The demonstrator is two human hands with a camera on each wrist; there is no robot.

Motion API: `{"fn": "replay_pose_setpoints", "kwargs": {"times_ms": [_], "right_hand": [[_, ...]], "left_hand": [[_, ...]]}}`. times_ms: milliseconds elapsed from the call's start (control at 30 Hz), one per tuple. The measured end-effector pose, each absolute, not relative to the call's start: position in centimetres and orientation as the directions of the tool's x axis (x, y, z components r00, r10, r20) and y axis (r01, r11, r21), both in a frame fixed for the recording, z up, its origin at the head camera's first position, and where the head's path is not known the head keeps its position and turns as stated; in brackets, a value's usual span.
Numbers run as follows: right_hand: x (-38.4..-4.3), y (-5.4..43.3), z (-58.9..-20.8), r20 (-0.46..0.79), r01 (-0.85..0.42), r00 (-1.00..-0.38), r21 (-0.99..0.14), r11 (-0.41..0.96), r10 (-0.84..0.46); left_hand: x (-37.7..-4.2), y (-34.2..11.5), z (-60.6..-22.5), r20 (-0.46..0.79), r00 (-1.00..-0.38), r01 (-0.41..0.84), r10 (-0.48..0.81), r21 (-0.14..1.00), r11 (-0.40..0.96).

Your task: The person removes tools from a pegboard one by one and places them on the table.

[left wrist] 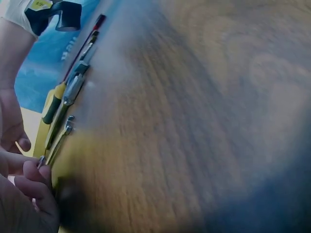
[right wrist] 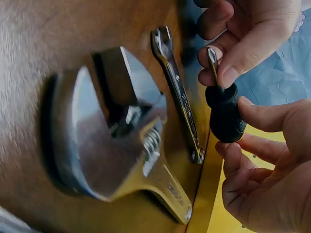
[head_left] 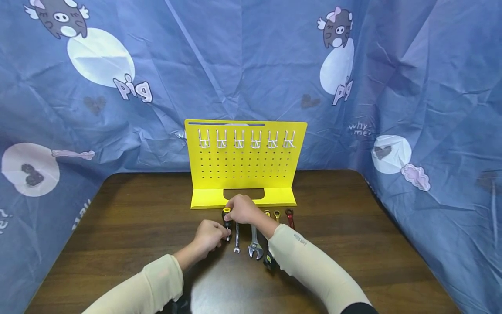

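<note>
A stubby screwdriver (right wrist: pixel 225 115) with a black handle and short metal shaft is held between both hands, in front of the pegboard. My right hand (head_left: pixel 244 210) grips its handle with thumb and fingers. On the shaft near the tip, my left hand (head_left: pixel 209 235) pinches with thumb and forefinger. Just right of it on the table lies a slim combination wrench (head_left: pixel 237 239). Beyond that is a large adjustable wrench (right wrist: pixel 116 141), its jaws toward me in the head view and its handle partly hidden by my right hand.
A yellow pegboard (head_left: pixel 247 174) with several white hooks (head_left: pixel 239 143) stands at the back of the brown table (head_left: pixel 133 218). Right of my right wrist lie a gold-coloured wrench (head_left: pixel 277 215), a red wrench (head_left: pixel 290 217) and a black-and-yellow tool (head_left: pixel 269 261), partly covered by the sleeve.
</note>
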State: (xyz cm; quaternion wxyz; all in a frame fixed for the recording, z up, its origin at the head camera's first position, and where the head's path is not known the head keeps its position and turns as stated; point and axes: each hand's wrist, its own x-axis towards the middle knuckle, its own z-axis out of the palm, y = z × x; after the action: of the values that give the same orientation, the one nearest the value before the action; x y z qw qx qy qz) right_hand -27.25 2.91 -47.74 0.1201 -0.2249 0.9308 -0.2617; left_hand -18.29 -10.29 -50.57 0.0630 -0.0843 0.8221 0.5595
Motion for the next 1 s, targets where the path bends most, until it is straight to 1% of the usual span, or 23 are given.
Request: {"fn": "replay_pose_setpoints", "kwargs": {"times_ms": [200, 400, 733, 1000], "right_hand": [[-26.87, 2.86, -48.11, -0.129, -0.350, -0.874, -0.501, 0.792, -0.468], [-26.77, 3.01, -48.24, -0.147, -0.330, -0.874, -0.520, 0.788, -0.463], [-26.86, 3.41, -48.23, -0.152, -0.307, -0.881, -0.538, 0.785, -0.449], [-26.82, 3.71, -47.99, -0.174, -0.283, -0.883, -0.543, 0.790, -0.435]], "left_hand": [[-18.18, -10.37, -50.75, -0.187, -0.981, -0.193, -0.058, 0.874, 0.446], [-18.09, -10.35, -50.49, -0.202, -0.978, -0.200, -0.051, 0.846, 0.494], [-18.64, -10.66, -50.58, -0.173, -0.985, -0.160, -0.027, 0.823, 0.546], [-18.35, -10.73, -50.60, -0.200, -0.980, -0.179, -0.020, 0.823, 0.539]]}}
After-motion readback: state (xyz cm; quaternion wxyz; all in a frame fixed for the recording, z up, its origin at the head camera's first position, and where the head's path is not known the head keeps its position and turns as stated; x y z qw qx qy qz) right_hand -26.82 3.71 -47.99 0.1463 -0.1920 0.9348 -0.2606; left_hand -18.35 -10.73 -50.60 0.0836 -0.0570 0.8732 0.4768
